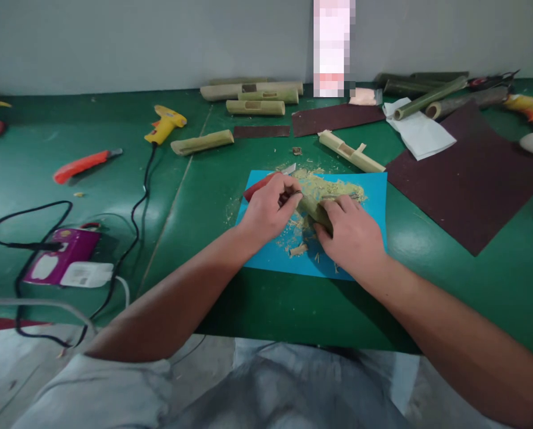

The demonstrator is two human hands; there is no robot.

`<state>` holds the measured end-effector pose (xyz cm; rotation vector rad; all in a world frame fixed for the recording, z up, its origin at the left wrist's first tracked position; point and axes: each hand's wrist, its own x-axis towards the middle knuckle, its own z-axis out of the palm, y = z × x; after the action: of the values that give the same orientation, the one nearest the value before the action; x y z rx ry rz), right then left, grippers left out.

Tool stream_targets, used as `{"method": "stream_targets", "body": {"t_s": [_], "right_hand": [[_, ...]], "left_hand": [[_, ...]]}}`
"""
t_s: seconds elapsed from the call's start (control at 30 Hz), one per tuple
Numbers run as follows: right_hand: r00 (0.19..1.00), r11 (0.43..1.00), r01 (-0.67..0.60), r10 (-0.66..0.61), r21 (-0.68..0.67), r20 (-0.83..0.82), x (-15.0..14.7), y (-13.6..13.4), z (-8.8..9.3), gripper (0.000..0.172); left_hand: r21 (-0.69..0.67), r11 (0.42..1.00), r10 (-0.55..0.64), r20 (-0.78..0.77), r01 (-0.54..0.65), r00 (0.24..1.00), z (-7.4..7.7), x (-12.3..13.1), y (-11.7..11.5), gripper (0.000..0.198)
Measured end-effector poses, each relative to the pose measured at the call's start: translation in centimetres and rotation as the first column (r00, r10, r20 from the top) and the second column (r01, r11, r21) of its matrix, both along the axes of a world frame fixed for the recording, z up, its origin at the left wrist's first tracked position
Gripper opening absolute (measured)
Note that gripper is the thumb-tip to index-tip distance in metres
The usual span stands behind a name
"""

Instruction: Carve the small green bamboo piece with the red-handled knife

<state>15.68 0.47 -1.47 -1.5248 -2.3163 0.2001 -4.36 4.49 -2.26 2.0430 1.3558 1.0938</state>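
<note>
On a blue sheet [266, 262] strewn with pale shavings [315, 179], my right hand [353, 232] grips a short green bamboo tube [311, 205]. The tube slants, its left end pointing toward my left hand [273, 205]. Thumb and fingers of that hand are pinched together at this end, on a small dark thing I cannot make out. Just beyond the left knuckles lies a red utility knife [259, 186] with its blade out, partly covered by the hand. A small bamboo scrap [298, 249] rests nearer to me on the sheet.
Cut bamboo pieces [255, 108] line the back, and a notched one [351, 152] lies beyond the sheet. Brown sandpaper [471, 185] spreads at right. To the left are a yellow glue gun [161, 126], an orange-red knife [83, 167] and a purple power box [63, 256] with loose cables.
</note>
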Motion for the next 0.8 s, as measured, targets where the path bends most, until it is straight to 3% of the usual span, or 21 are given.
{"method": "stream_targets", "body": {"t_s": [0.37, 0.8], "right_hand": [[0.999, 0.999, -0.035, 0.034, 0.016, 0.012, 0.1, 0.1, 0.2, 0.027], [0.998, 0.998, -0.054, 0.054, 0.014, 0.025, -0.4, -0.4, 0.4, 0.027]], "left_hand": [[-0.125, 0.992, 0.014, 0.077, -0.004, 0.997, 0.4, -0.3, 0.0, 0.016], [-0.079, 0.997, 0.017, 0.033, -0.015, 0.999, 1.0, -0.1, -0.6, 0.008]]}}
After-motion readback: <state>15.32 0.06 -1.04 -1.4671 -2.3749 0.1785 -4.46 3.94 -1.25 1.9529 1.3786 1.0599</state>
